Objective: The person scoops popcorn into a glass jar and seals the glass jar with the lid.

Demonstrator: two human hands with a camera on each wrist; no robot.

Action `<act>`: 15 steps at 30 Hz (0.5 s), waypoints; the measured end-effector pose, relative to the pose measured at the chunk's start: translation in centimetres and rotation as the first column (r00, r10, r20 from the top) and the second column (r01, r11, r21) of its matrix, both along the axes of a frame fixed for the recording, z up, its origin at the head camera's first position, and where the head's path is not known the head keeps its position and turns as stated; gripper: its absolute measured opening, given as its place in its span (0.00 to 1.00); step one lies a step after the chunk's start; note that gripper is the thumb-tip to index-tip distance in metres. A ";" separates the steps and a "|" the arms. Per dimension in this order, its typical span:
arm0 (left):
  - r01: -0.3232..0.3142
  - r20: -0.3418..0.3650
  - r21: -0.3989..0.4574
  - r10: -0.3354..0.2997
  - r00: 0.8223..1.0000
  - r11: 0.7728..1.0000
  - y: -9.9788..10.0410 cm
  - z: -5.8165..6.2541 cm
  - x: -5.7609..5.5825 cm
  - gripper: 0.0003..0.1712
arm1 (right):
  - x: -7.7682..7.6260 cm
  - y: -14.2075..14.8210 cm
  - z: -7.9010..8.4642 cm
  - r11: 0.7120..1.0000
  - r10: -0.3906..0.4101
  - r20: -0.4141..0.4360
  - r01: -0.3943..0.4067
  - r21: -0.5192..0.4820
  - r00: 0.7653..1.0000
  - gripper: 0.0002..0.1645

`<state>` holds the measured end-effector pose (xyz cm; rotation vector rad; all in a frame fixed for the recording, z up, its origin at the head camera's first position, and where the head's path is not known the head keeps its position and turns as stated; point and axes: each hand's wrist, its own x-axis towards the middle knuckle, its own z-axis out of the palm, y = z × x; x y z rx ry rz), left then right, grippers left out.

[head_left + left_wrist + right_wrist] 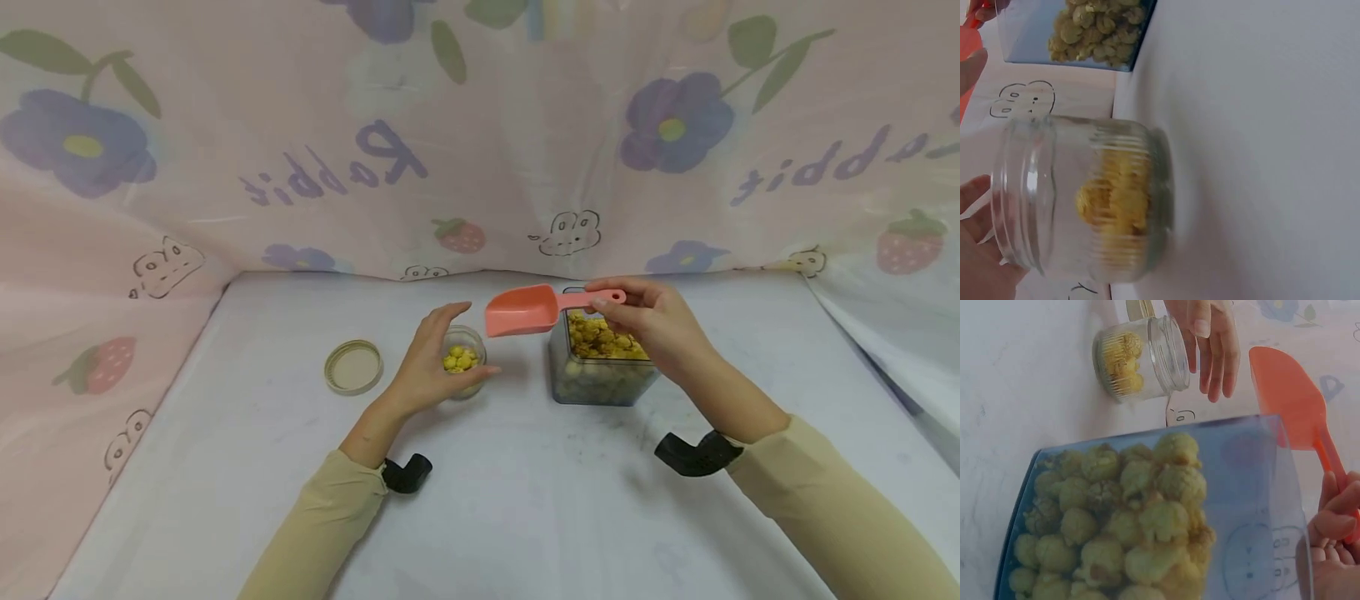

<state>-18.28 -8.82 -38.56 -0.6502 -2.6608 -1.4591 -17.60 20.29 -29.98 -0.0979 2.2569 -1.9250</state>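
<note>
My right hand (660, 329) pinches the handle of a coral-pink scoop (523, 310) between thumb and fingers. Held level, its bowl points left between the two containers and no popcorn shows in it. Below the handle stands a clear square container (1241, 506), partly filled with yellow-brown popcorn (1122, 512). My left hand (420, 367) is beside a small glass jar (1066, 194), thumb and fingers spread apart around its mouth. The jar stands upright with some yellow popcorn (1122, 200) in its lower part.
A round, pale lid (354, 367) lies on the white-covered table (525, 500), left of the jar. A printed pink curtain (510, 150) hangs behind the table and along its sides. Black wrist mounts (697, 454) stick out from both forearms.
</note>
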 end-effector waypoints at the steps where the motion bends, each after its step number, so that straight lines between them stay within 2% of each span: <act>1: 0.001 -0.005 -0.001 -0.001 1.000 1.000 0.1 0.1 0.0 0.51 | 0.1 0.2 0.0 1.000 -0.003 -0.004 0.003 -0.017 1.000 0.12; 8: 0.023 -0.098 -0.009 -0.024 0.995 1.000 1.1 0.6 -0.2 0.54 | 0.5 1.4 0.2 0.991 -0.010 -0.025 0.007 -0.134 1.000 0.09; 15: 0.044 -0.134 -0.019 -0.046 0.990 0.999 2.3 1.2 -0.4 0.57 | 0.9 2.7 0.4 0.982 -0.027 -0.034 0.020 -0.189 0.999 0.10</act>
